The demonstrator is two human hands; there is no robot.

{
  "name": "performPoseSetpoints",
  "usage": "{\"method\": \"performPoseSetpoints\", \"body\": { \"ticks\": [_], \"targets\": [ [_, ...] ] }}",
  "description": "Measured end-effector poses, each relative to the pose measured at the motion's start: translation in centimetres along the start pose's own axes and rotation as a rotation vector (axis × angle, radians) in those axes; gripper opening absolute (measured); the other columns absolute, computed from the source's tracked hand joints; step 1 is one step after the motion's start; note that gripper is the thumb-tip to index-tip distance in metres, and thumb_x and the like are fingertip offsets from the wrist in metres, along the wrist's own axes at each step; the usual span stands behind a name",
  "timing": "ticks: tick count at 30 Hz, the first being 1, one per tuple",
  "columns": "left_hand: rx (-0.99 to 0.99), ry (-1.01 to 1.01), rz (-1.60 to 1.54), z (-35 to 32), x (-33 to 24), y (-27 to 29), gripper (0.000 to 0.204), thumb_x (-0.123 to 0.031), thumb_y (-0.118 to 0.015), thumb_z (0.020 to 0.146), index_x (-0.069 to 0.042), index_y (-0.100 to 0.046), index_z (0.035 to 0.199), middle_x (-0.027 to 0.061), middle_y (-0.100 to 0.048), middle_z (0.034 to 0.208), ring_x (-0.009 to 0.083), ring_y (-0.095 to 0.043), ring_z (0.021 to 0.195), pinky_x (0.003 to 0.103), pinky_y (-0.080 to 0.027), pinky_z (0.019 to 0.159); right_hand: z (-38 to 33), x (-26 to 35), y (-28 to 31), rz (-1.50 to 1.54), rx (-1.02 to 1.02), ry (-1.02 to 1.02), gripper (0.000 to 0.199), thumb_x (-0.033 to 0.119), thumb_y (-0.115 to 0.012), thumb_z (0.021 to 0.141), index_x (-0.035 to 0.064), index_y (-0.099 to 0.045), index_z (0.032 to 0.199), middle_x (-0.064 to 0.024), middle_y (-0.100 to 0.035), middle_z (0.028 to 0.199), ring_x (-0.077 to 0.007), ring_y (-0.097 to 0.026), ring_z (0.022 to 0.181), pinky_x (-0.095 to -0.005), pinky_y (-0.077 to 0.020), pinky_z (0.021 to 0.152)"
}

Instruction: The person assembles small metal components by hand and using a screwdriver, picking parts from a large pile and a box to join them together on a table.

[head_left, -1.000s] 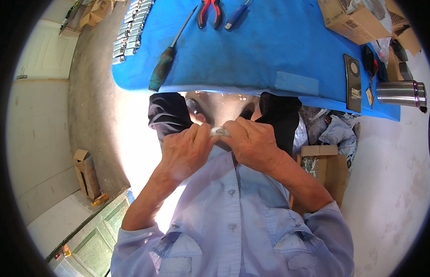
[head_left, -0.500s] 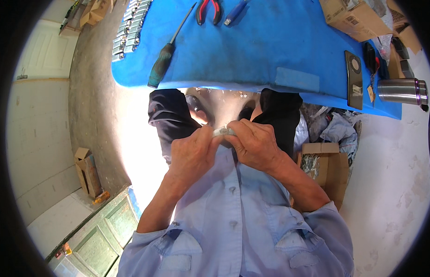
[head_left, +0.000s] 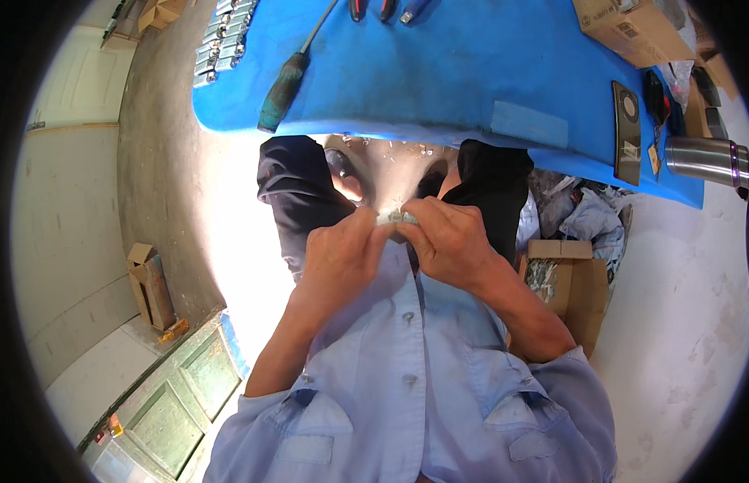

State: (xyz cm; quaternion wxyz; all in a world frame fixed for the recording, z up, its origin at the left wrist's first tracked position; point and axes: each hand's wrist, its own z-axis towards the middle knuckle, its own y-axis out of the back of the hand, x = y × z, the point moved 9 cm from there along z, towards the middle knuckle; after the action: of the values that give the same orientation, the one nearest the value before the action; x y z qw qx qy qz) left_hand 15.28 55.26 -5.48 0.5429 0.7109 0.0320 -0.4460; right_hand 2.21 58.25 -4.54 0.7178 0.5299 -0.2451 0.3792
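Observation:
Over my lap, just off the near edge of the blue-covered table (head_left: 439, 80), both hands meet at a small pale, silvery piece (head_left: 394, 217). My left hand (head_left: 340, 251) pinches its left end between thumb and fingers. At the other end, my right hand (head_left: 451, 243) is closed on it, with thumb and forefinger pressed together. The fingers hide most of the piece, so its exact kind does not show.
On the table lie a green-handled screwdriver (head_left: 283, 92), red-and-black handles (head_left: 370, 10), a blue-handled tool (head_left: 414, 10) and rows of metal parts (head_left: 221, 44). A steel tumbler (head_left: 700, 159) and a carton (head_left: 632, 34) are at right. Below stands an open carton (head_left: 582, 282).
The view has shifted a little, so the table and its tools sit higher in the picture. Both hands still grip the small piece, their fingers slightly turned about it.

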Motion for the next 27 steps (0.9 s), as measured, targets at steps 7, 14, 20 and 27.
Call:
{"method": "performPoseSetpoints", "body": {
  "ticks": [7, 14, 20, 27],
  "targets": [
    [0.175, -0.053, -0.198, 0.2, -1.1, 2.7, 0.017, -0.017, -0.067, 0.095, -0.004, -0.065, 0.106, 0.0107, -0.065, 0.080, 0.0298, -0.063, 0.064, 0.036, -0.047, 0.057, 0.1, 0.0, -1.0, 0.274, 0.443, -0.119, 0.021, 0.022, -0.065, 0.095, 0.0015, -0.062, 0.093, -0.0161, -0.062, 0.073, -0.0363, -0.064, 0.067, -0.0434, -0.0476, 0.060],
    [0.139, -0.350, 0.052, 0.1, -4.4, 4.8, 0.030, -0.017, -0.076, 0.084, -0.007, -0.067, 0.112, 0.0064, -0.066, 0.090, 0.0223, -0.064, 0.072, 0.033, -0.050, 0.059, -1.8, -0.2, -2.1, 0.754, 0.519, -0.448, 0.032, 0.027, -0.053, 0.103, 0.0000, -0.064, 0.089, -0.0064, -0.056, 0.063, -0.0159, -0.055, 0.060, -0.0349, -0.0436, 0.057],
    [0.168, -0.399, 0.284, -0.8, -5.4, 4.4, 0.033, -0.025, -0.077, 0.083, -0.004, -0.065, 0.105, 0.0067, -0.063, 0.087, 0.0211, -0.061, 0.071, 0.034, -0.048, 0.058, -4.1, -0.1, -4.0, 1.136, 0.628, -0.845, 0.045, 0.035, -0.043, 0.107, 0.0016, -0.062, 0.084, 0.0052, -0.042, 0.062, -0.0043, -0.034, 0.054, -0.0218, -0.0280, 0.050],
    [0.081, -0.443, 0.268, -1.3, -4.8, 4.1, 0.029, -0.025, -0.079, 0.079, -0.005, -0.059, 0.086, 0.0029, -0.049, 0.069, 0.0179, -0.054, 0.061, 0.031, -0.043, 0.051, -5.5, -0.2, -6.1, 1.339, 0.537, -1.055, 0.052, 0.041, -0.041, 0.107, 0.0019, -0.059, 0.079, 0.0035, -0.037, 0.053, -0.0048, -0.029, 0.045, -0.0233, -0.0235, 0.042]
  ]
}}
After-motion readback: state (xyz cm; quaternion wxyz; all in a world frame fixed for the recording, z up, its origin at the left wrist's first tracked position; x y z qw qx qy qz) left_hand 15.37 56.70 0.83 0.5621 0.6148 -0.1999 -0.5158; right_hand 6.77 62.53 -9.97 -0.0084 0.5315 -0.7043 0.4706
